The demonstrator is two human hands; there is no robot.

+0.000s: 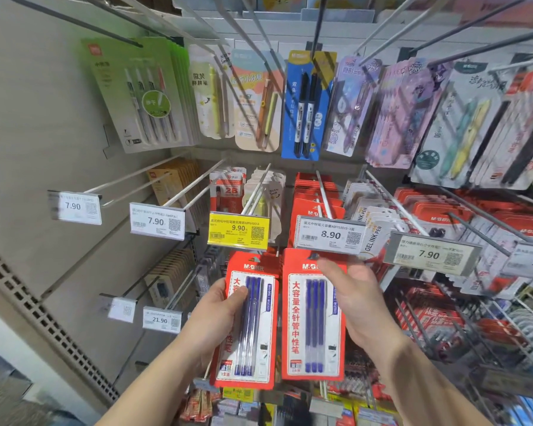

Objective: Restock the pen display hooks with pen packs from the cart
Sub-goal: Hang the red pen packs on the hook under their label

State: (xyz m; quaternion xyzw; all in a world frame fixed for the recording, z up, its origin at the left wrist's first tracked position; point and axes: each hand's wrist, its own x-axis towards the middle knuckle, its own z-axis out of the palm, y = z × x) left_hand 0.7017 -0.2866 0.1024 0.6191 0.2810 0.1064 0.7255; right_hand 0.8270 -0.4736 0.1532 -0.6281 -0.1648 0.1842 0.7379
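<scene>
Two red blue-pen packs held up below price tags: left pack [246, 327] is gripped by left hand [211, 318]; right pack [313, 321] is pinched at its top right edge by right hand [357, 299], under 8.90 tag [330, 236].

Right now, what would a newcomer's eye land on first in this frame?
Two red packs of blue pens at bottom centre: the left hand grips the left pack, the right hand holds the right pack. Just above hangs a yellow 9.90 price tag among white ones.
</scene>
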